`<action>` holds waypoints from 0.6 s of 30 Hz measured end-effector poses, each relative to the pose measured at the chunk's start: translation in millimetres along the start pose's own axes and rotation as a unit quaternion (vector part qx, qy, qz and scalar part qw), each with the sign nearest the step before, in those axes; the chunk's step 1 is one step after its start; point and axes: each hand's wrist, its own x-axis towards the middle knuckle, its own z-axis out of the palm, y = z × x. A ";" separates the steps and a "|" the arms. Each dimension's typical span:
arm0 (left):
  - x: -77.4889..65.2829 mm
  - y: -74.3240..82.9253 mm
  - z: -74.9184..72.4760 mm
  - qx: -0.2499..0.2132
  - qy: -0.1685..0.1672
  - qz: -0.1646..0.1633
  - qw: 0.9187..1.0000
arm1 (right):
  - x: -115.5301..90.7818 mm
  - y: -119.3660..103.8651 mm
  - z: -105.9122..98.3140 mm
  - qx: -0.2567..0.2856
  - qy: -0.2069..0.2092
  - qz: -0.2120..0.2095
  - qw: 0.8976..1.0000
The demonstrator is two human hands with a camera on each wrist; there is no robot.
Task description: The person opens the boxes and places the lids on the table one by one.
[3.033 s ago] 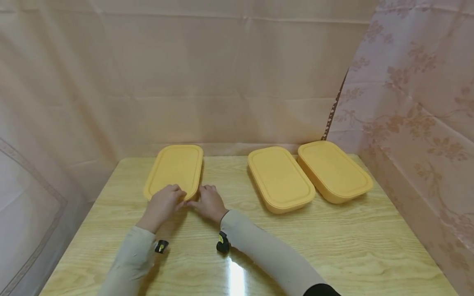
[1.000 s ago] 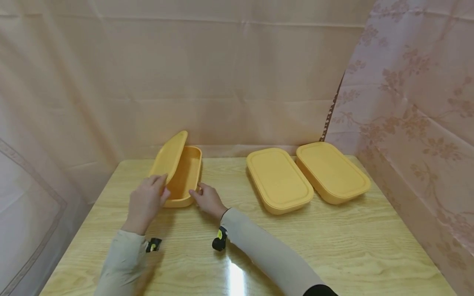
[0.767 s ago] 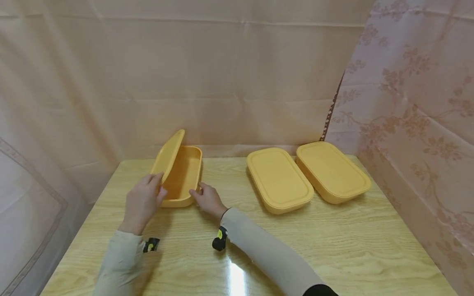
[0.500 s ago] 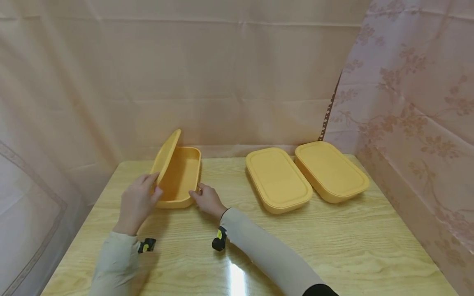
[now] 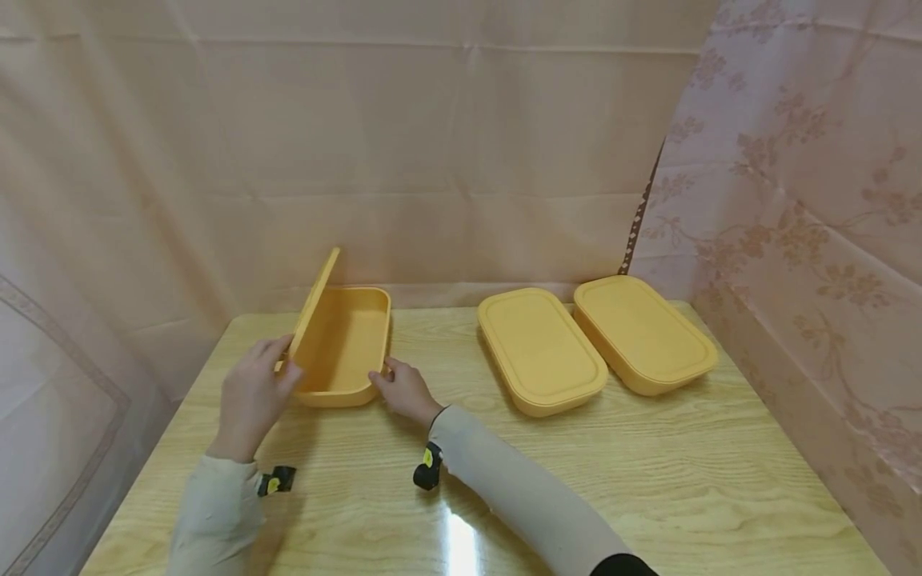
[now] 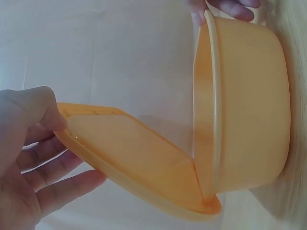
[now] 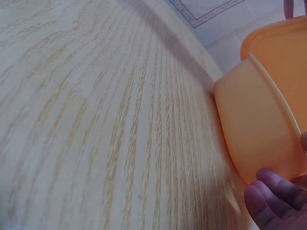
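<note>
A yellow rectangular food container [image 5: 353,340] with rounded corners sits at the back left of the table, its inside showing bare. My left hand [image 5: 252,396] pinches the near edge of its matching lid [image 5: 311,302], thumb on the inner face and fingers behind. The lid stands steeply tilted along the container's left side; in the left wrist view the far end of the lid [image 6: 144,163] meets the container's rim. My right hand [image 5: 406,392] grips the container's near right corner, thumb over the rim and fingers against the outer wall [image 7: 254,120].
Two more yellow containers with lids on, one [image 5: 543,352] right of the middle and another [image 5: 644,332] beside it, stand at the back right. The wooden table [image 5: 576,480] ends at a beige curtain [image 5: 432,160] behind, with a flowered cloth [image 5: 814,240] on the right.
The lid, lying flat on the container three seconds ago, has come up and swung over to the left with my left hand. My right hand has settled on the container's near right corner.
</note>
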 end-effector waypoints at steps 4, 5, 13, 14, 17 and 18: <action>-2.1 -3.5 -0.9 -0.010 0.015 -0.007 1.000 | 0.3 1.6 0.6 0.003 -0.004 0.006 1.000; -2.5 -4.4 -1.2 -0.012 0.017 -0.007 1.000 | 0.1 1.6 0.7 0.003 -0.004 0.008 1.000; -3.0 -12.4 -5.3 -0.029 0.040 -0.036 0.998 | -1.2 -0.2 1.5 0.003 -0.001 0.016 1.000; -3.0 -13.4 -5.9 -0.033 0.043 -0.041 0.998 | -1.4 -0.6 1.5 0.003 -0.001 0.020 1.000; -3.2 -16.2 -7.5 -0.042 0.051 -0.056 0.996 | -1.4 -0.7 2.1 0.006 -0.001 0.031 0.999; -3.1 -16.9 -8.1 -0.045 0.053 -0.063 0.996 | -1.4 -0.9 2.1 0.009 -0.002 0.036 0.999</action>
